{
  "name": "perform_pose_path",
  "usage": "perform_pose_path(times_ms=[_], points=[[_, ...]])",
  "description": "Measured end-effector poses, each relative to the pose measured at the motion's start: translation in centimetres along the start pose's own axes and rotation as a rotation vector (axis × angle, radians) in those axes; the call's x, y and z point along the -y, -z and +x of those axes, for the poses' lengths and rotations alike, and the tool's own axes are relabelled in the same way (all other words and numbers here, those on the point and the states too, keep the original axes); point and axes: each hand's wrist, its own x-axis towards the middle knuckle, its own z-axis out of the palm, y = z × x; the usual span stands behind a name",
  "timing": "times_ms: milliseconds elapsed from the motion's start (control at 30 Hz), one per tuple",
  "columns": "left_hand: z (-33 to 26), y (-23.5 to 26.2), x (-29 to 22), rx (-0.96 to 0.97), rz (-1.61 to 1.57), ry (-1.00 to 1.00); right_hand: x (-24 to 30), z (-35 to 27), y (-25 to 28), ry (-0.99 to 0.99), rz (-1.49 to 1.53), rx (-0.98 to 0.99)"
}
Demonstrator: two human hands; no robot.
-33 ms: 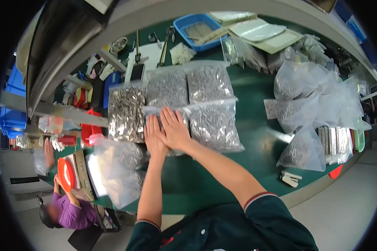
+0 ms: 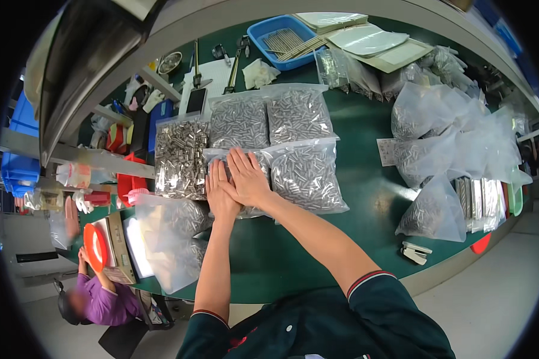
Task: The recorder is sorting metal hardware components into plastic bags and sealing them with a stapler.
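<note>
The left hand (image 2: 221,196) and right hand (image 2: 247,179) lie open and flat on a bag (image 2: 253,211) of metal bits (image 2: 264,163). More bags (image 2: 308,176) sit beside it.

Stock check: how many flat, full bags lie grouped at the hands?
5 visible: left bag, far middle bag, far right bag, near right bag, near middle bag under the left hand and right hand. Others beneath may be hidden.

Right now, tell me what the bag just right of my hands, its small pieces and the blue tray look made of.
Bag: probably glossy plastic film, see-through with glare streaks.
Small pieces: likely shiny metal, silvery with glints.
Blue tray: seemingly smooth plastic, evenly coloured with rounded corners.
</note>
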Motion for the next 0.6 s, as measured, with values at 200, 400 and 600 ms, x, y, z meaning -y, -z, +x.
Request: perform_pose_path(times_ms=[200,400,600], points=[[-0.7,-0.8,1.4,0.010,-0.048,-0.108,1.4,-6.0,3.5,0.035,0.097,0.064],[-0.8,1.4,-13.7,-0.089,-0.252,-0.137,3.0,-23.1,12.4,-0.167,0.179,-0.064],[-3.4,-1.7,-18.2,0.110,-0.124,-0.483,1.2,-29.8,20.1,-0.429,0.277,-0.128]])
